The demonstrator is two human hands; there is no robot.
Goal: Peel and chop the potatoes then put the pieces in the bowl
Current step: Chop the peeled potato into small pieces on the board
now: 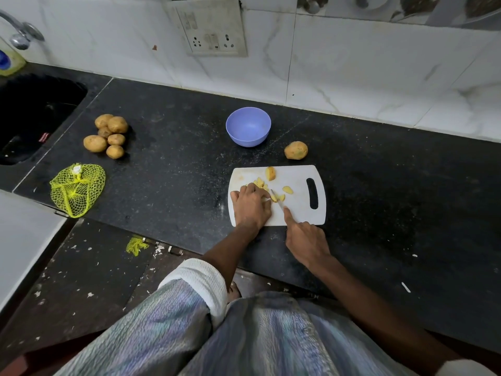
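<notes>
On the black counter lies a white cutting board (298, 213) with several yellow potato pieces (287, 189) on it. My left hand (250, 206) lies curled over a potato piece at the board's left side and holds it down. My right hand (306, 240) grips a knife (278, 200), index finger stretched along the blade's back; the blade sits against the held piece. A larger cut chunk (270, 173) sits at the board's far edge. The empty blue bowl (248, 130) stands behind the board. One unpeeled potato (296, 150) lies to the right of the bowl.
A pile of several unpeeled potatoes (109, 137) lies at the left of the counter, with a yellow net bag (77, 188) in front of it. A black sink (35, 115) and tap (21, 33) are at far left. The tiled wall with a socket plate (211, 31) rises behind.
</notes>
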